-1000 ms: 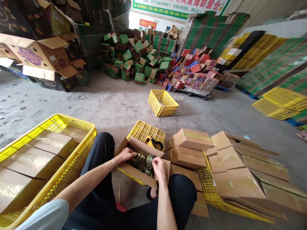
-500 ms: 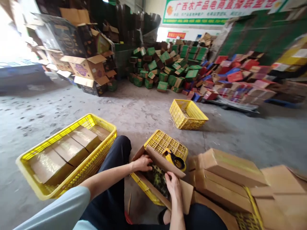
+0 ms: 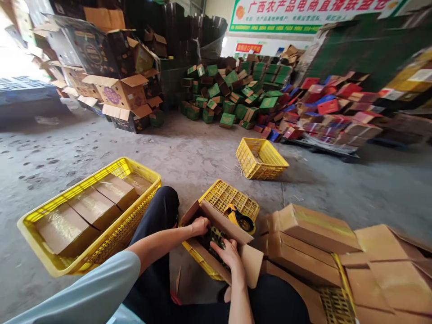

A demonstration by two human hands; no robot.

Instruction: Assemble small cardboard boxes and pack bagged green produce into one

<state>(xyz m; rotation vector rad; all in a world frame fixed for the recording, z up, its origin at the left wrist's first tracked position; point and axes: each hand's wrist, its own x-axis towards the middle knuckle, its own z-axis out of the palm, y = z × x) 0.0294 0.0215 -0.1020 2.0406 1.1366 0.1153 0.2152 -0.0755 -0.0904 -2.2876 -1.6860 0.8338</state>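
An open cardboard box (image 3: 223, 219) rests tilted on an upturned yellow crate (image 3: 232, 198) between my knees, its flaps up. Inside lie dark contents with a green-yellow pattern (image 3: 216, 235); I cannot make out what they are. My left hand (image 3: 200, 226) is closed, knuckles up, at the box's far-left end, its fingertips hidden inside. Over the contents, nearer the right end, my right hand (image 3: 228, 253) reaches in with thumb and fingers apart. A yellow and black tape dispenser (image 3: 240, 219) lies on the crate just beyond the box.
Left of my leg stands a yellow basket (image 3: 89, 256) holding several taped cartons (image 3: 86, 207). More brown cartons (image 3: 313, 229) are stacked at my right. A yellow crate (image 3: 261, 159) sits on the floor ahead. Heaps of green boxes (image 3: 232, 92) and red boxes (image 3: 327, 105) lie behind.
My right hand has moved left and deeper over the contents, away from the box's right end. My left hand has curled more tightly. The view has shifted slightly.
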